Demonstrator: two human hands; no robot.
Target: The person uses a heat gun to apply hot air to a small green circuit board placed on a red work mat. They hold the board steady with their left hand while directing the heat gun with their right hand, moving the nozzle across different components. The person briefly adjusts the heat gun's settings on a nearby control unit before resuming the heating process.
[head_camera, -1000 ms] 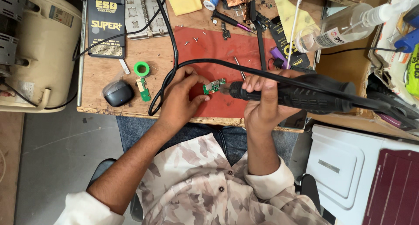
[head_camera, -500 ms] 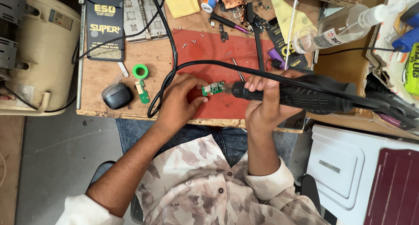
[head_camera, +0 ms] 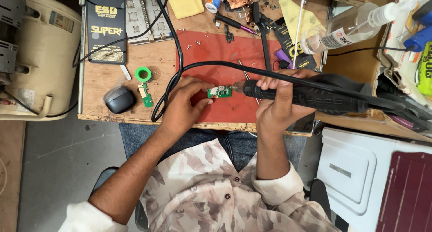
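My left hand (head_camera: 185,102) pinches a small green circuit board (head_camera: 219,92) just above the red mat (head_camera: 211,56). My right hand (head_camera: 275,107) grips a thick black hot-air tool (head_camera: 315,96) held level, its metal nozzle pointing left at the board's right edge. The tool's black cable (head_camera: 180,74) loops over the mat and behind my left hand.
A second small green board (head_camera: 145,95), a green tape ring (head_camera: 143,74) and a dark rounded case (head_camera: 119,100) lie at left on the wooden bench (head_camera: 101,86). Small screws, tweezers, a clear squeeze bottle (head_camera: 346,27), yellow cloths and black flat packages crowd the back. A beige machine (head_camera: 38,56) stands left.
Both hands, the board and the tool stay in almost the same place; the nozzle remains at the board's edge.
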